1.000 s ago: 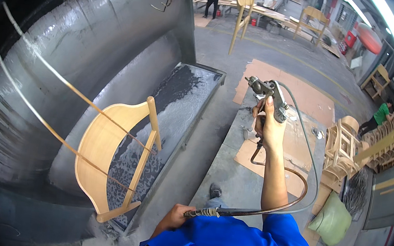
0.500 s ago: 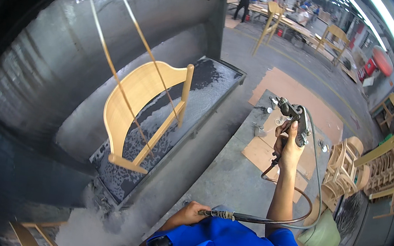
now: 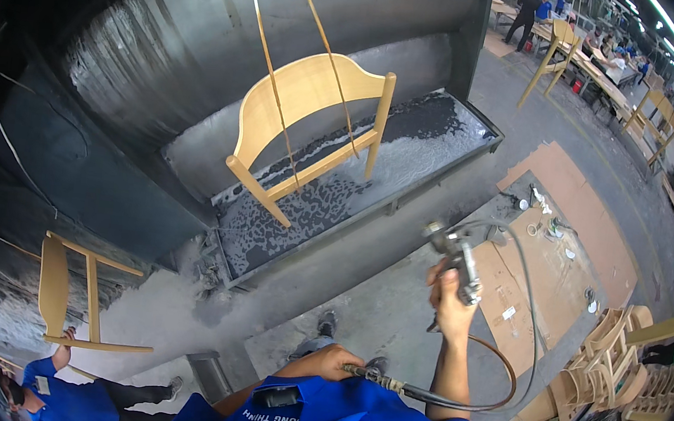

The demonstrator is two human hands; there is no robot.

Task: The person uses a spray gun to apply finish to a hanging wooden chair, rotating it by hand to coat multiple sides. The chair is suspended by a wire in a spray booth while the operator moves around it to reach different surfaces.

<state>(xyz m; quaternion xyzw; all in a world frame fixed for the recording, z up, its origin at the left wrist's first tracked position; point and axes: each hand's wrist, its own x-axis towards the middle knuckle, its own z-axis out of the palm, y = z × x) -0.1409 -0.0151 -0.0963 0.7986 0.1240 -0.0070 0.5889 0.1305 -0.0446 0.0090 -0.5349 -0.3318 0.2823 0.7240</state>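
Ahead-left of my hands, the hanging wooden chair frame (image 3: 305, 86) slants away rightward along its long axis; right hand (image 3: 452, 308), gripping the spray gun (image 3: 457, 262), is nearer; left hand (image 3: 328, 362) grasps the hose (image 3: 384, 381).

I see a chair frame (image 3: 305, 90) hanging on two rods (image 3: 266, 34) above a water trough (image 3: 394, 204), with a panel (image 3: 182, 35) behind. Of the hands, my right hand (image 3: 453, 311) has the spray gun (image 3: 457, 262) to the right of the frame, well apart from it; the hose (image 3: 524, 261) loops round to my left hand (image 3: 330, 362). Cardboard (image 3: 502, 292) lies right of the gun, stacked chair parts (image 3: 600, 349) farther right. At lower left, a co-worker (image 3: 74, 401) is beside another frame (image 3: 54, 286).
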